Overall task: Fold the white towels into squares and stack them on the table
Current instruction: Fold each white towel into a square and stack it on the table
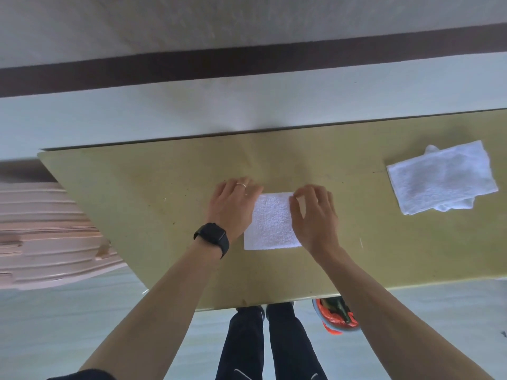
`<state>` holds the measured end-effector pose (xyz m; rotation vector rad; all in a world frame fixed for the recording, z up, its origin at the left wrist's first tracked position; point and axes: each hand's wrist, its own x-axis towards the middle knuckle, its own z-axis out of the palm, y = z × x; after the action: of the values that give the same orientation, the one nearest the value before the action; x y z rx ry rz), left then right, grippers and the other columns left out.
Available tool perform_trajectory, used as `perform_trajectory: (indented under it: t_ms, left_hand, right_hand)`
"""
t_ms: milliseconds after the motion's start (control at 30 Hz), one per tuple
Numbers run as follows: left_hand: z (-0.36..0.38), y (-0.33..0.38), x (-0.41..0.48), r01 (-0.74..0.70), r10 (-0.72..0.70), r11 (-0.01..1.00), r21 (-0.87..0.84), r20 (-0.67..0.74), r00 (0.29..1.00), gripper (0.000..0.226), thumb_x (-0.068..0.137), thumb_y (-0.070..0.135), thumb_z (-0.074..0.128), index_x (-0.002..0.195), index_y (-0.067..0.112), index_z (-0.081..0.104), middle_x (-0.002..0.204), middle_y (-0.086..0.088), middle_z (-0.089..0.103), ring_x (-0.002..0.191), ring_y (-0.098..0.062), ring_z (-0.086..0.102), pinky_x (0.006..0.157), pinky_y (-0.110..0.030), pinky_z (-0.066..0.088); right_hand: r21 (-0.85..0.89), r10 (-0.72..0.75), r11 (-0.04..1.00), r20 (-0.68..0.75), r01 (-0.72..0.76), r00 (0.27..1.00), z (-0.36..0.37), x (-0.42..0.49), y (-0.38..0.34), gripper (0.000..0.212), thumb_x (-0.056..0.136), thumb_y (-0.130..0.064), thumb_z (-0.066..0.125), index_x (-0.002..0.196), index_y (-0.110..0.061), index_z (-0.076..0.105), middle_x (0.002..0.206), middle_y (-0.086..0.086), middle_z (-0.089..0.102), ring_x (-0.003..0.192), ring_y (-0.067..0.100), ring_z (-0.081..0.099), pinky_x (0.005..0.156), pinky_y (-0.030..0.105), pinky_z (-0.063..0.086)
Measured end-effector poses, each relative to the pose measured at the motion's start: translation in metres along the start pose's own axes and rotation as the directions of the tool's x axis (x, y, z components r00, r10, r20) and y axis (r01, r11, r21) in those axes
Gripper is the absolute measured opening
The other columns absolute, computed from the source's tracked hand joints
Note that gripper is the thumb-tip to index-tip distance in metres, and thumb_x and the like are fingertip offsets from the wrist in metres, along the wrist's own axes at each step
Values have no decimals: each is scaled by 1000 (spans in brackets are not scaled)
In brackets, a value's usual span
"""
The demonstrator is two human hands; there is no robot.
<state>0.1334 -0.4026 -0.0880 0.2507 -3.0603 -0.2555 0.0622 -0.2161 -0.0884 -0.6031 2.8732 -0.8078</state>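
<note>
Now the small folded white terry towel (pixel 271 223) lies in the middle of the yellow-green worktop (pixel 137 193) — my left grip (pixel 233 204) rests flat and wide on its left edge, my right grip (pixel 315 215) pinches its far right corner.

our left hand (pixel 233 207): thin pale ring (pixel 241 184) on one finger | our left wrist: black watch (pixel 212 237); rounded square face; wide black strap | our forearms: both bare; dark sleeve (pixel 82 375) at our left upper arm | our legs: dark trousers (pixel 285 346); a thin pale line on each leg
</note>
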Motion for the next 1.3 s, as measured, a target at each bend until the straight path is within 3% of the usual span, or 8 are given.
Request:
perform_trajectory:
  t_ms: [167, 467, 667, 767, 867, 1000, 1133, 1300]
  left_hand:
    - [17, 13, -31, -110, 110, 994, -10, 33, 993, 41, 97, 29, 46, 134, 14, 56, 143, -10, 50, 128, -34, 49, 106, -50, 39]
    - [39, 4, -38, 42, -29, 998, -45, 275, 961, 62, 100, 49, 24, 157, 30, 8, 164, 5, 16, 150, -23, 20, 118, -57, 19]
    - [11, 22, -41, 300, -267, 944, -136, 218, 939, 58, 100, 46, 36, 155, 31, 23, 163, -2, 20, 147, -29, 22, 117, -51, 20]
    - [-9, 43, -38, 704, -647, 667, -242, 279, 709, 57, 94, 45, 54, 140, 15, 39, 142, -12, 46, 125, -31, 45, 99, -43, 42]
    - [-13, 54, -26, 882, -770, 351, -314, 440, 462, 50, 89, 48, 61, 119, 12, 44, 118, -10, 54, 96, -24, 51, 82, -39, 50]
    - [-13, 56, -11, 911, -768, 257, -322, 504, 395, 48, 87, 43, 66, 116, 10, 47, 107, -7, 60, 88, -26, 62, 73, -38, 53]
    - [-7, 57, 2, 943, -725, 134, -306, 619, 304, 48, 92, 31, 56, 132, 4, 52, 128, -14, 61, 112, -32, 62, 96, -45, 52]
    - [-15, 61, 6, 949, -709, 97, -300, 649, 278, 26, 91, 18, 54, 112, 3, 61, 103, -10, 64, 91, -29, 64, 75, -34, 52]
  right_hand:
    - [-115, -188, 975, 34, 191, 982, 9, -40, 9, 35, 96, -28, 52, 126, -15, 62, 143, 3, 54, 131, 24, 47, 96, 39, 42]
    - [-231, -100, 950, 412, 210, 906, 24, -43, 25, 63, 104, -45, 19, 159, -21, 0, 166, -5, -10, 152, 12, -9, 124, 45, 4]
    - [-17, 96, 995, 311, -95, 946, 4, -36, 4, 62, 101, -46, 38, 156, -22, 23, 164, 0, 16, 147, 19, 17, 119, 43, 21]
    - [116, 301, 935, 239, -334, 923, -6, -27, -12, 59, 93, -45, 59, 143, -19, 39, 142, 1, 43, 127, 22, 42, 103, 36, 37]
    - [92, 453, 865, 282, -494, 846, -8, -10, -22, 54, 87, -45, 67, 129, -18, 45, 124, -1, 51, 116, 23, 48, 86, 33, 38]
    - [41, 549, 799, 355, -599, 757, -4, 10, -31, 44, 83, -43, 71, 112, -19, 48, 109, -2, 56, 106, 23, 53, 79, 38, 46]
    - [79, 588, 726, 442, -683, 677, -7, 23, -34, 19, 80, -21, 65, 77, -24, 47, 78, -4, 55, 69, 16, 54, 76, 41, 56]
    - [148, 530, 703, 543, -695, 651, -9, 26, -23, 18, 75, -21, 64, 91, -15, 66, 78, -1, 64, 70, 17, 58, 67, 33, 53]
